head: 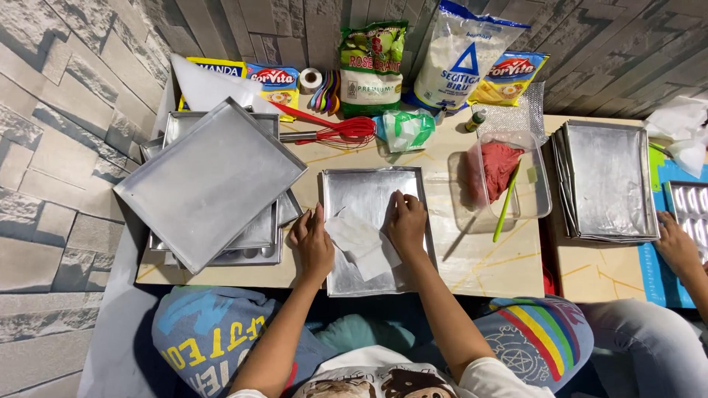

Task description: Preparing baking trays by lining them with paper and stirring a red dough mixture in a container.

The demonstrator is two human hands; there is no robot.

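From my seat, starting at the left, I see a stack of metal baking trays with the top one lying askew, well apart from the hands. Next comes my left hand, resting at the left edge of the empty tray in the middle of the low table; its fingers look loosely curled against the rim, steadying it rather than gripping anything. On the tray's floor lies a crumpled white paper, and my right hand presses flat on its upper right part, fingers spread and bearing down, not closed around it. I judge that the wiping or greasing of this tray is in hand, with only part of the surface covered. The next move calls for sliding the paper toward the far corners while the left hand keeps the tray from shifting. Further right stand a clear tub of red dough, a green spatula, another tray stack, and another person's hand.
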